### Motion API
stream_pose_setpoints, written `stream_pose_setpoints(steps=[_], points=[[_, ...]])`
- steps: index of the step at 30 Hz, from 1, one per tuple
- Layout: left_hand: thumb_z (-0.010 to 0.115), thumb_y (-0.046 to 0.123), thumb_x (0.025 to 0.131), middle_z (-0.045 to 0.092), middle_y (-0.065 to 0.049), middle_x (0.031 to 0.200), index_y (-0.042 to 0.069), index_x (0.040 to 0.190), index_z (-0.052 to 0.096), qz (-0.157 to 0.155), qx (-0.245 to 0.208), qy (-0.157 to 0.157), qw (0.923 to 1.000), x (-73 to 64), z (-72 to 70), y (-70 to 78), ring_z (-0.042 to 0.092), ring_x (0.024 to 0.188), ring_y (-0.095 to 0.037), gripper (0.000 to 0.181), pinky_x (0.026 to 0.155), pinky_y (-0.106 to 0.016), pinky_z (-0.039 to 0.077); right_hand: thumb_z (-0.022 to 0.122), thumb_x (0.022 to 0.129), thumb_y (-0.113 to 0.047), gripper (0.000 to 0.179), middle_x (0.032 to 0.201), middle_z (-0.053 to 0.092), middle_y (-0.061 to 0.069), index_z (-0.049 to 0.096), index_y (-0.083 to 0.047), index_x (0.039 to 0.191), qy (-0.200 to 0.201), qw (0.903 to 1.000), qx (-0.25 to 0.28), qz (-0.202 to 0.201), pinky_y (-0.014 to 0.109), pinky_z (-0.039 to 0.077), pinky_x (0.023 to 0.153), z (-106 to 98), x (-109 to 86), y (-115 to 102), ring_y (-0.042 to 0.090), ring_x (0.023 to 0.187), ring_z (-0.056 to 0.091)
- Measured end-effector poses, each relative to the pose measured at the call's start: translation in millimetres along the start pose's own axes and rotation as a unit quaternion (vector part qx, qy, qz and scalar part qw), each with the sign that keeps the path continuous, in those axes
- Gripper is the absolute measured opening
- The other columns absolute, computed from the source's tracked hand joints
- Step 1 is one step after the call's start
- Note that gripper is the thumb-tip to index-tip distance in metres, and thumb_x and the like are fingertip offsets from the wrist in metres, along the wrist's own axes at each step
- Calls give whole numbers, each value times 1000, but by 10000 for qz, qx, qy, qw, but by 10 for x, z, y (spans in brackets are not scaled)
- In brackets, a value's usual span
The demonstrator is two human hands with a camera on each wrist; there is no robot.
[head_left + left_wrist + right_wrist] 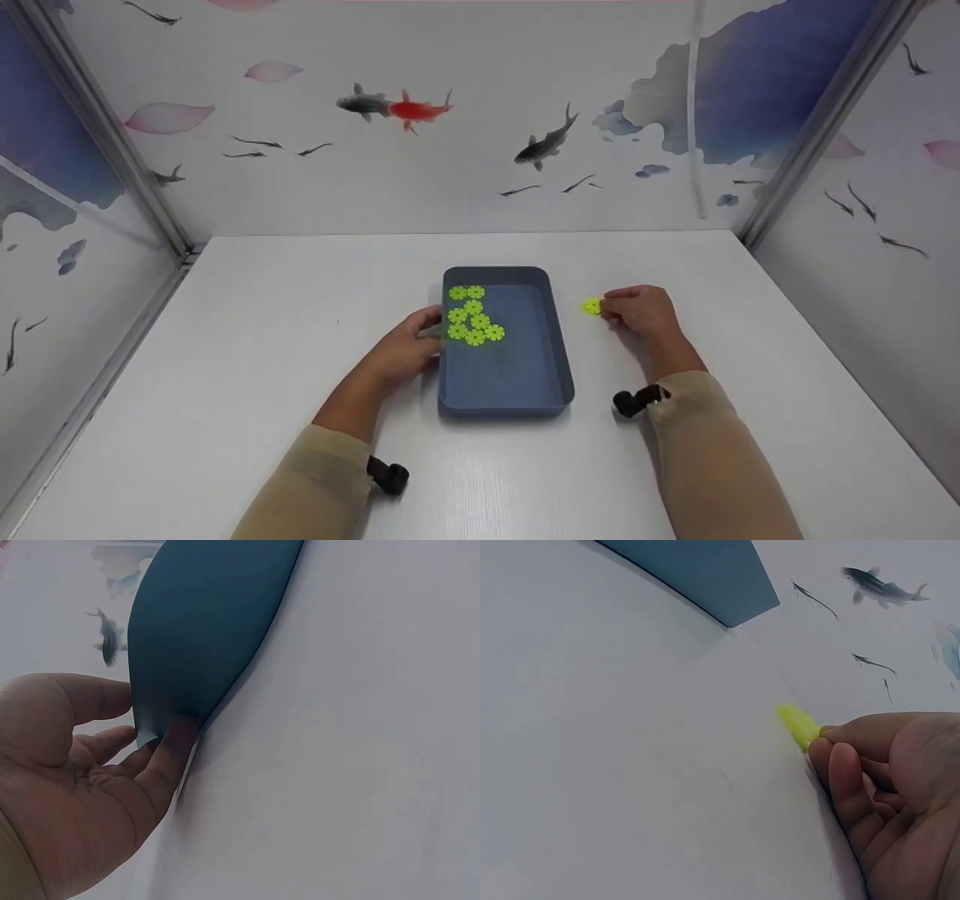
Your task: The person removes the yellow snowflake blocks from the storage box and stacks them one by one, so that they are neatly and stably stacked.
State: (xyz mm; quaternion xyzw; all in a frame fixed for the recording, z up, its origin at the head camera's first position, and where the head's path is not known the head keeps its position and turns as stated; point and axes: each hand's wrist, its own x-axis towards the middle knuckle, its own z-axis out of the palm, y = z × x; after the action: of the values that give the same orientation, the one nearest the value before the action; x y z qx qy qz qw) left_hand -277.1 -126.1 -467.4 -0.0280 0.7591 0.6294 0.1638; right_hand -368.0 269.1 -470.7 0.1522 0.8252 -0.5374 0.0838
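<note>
A blue-grey rectangular tray [506,382] stands on the white table. Several bright yellow-green notched discs [475,337] lie in its upper left part. My left hand [409,349] holds the tray's left side. In the left wrist view, that hand's thumb and fingers [176,750] meet the tray wall [202,630] near its rim and lower edge. To the right of the tray, my right hand [641,311] pinches one yellow-green disc [591,306] between thumb and fingertips. The right wrist view shows this disc [796,725] tilted, close to the tabletop.
A white table [262,337] spreads around the tray. Behind it rises a wall [480,172] printed with fish and petals, with side panels in metal frames left and right. A small black camera [390,476] sits at the left cuff, another camera [636,402] at the right.
</note>
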Motion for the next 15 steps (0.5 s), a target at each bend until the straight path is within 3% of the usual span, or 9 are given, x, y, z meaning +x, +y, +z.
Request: stream_pose_setpoints(steps=[11, 15], points=[[61, 13, 103, 36, -3, 174, 19, 167, 37, 83, 8, -29, 10000, -16, -7, -1, 44, 157, -29, 69, 124, -51, 46, 72, 101, -26, 38, 124, 72, 16, 70, -6, 133, 119, 9986, -518, 17, 22, 63, 79, 8, 24, -1, 18, 94, 71], [62, 13, 103, 36, -3, 174, 19, 167, 38, 82, -9, -16, 10000, -11, -4, 0, 44, 158, -29, 69, 124, -50, 47, 72, 101, -26, 38, 124, 72, 17, 69, -4, 133, 94, 9988, -471, -5, 22, 63, 79, 2, 18, 0, 18, 93, 71]])
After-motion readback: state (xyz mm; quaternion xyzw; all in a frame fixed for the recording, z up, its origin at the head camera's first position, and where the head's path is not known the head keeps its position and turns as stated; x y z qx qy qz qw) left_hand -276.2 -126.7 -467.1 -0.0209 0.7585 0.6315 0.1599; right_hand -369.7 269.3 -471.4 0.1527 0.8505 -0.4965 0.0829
